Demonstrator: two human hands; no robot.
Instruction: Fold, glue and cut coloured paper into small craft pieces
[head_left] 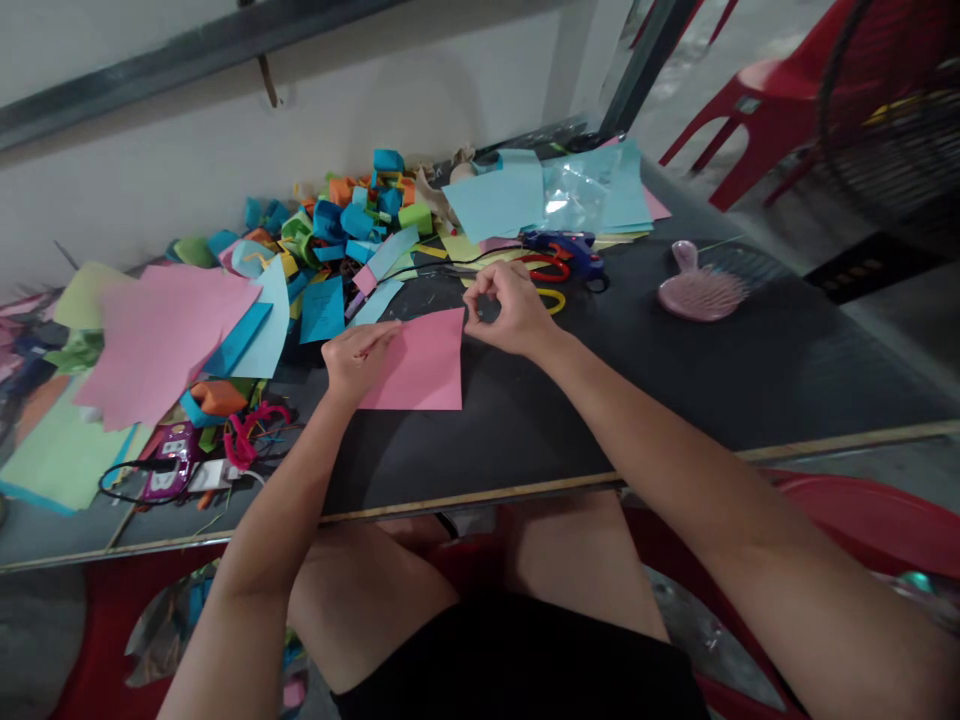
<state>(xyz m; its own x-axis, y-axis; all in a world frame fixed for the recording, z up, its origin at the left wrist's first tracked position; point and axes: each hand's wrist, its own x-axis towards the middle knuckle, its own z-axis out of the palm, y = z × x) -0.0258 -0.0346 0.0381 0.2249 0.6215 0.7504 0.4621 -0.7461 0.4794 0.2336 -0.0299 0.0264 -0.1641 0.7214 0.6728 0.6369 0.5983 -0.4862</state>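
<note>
A pink paper sheet (424, 365) lies flat on the dark table (675, 390) in front of me. My left hand (358, 358) rests on its left edge with fingers pressed down along the paper. My right hand (506, 308) pinches the sheet's upper right corner, thumb and forefinger closed in a ring on it. Both forearms reach in from below.
A heap of folded coloured paper pieces (352, 225) lies behind the hands, with large pink sheets (161, 335) at left and light blue sheets (525, 195) at back. Scissors (555, 262) and a pink hairbrush (701, 290) lie to the right. Red chairs (757, 110) stand beyond the table.
</note>
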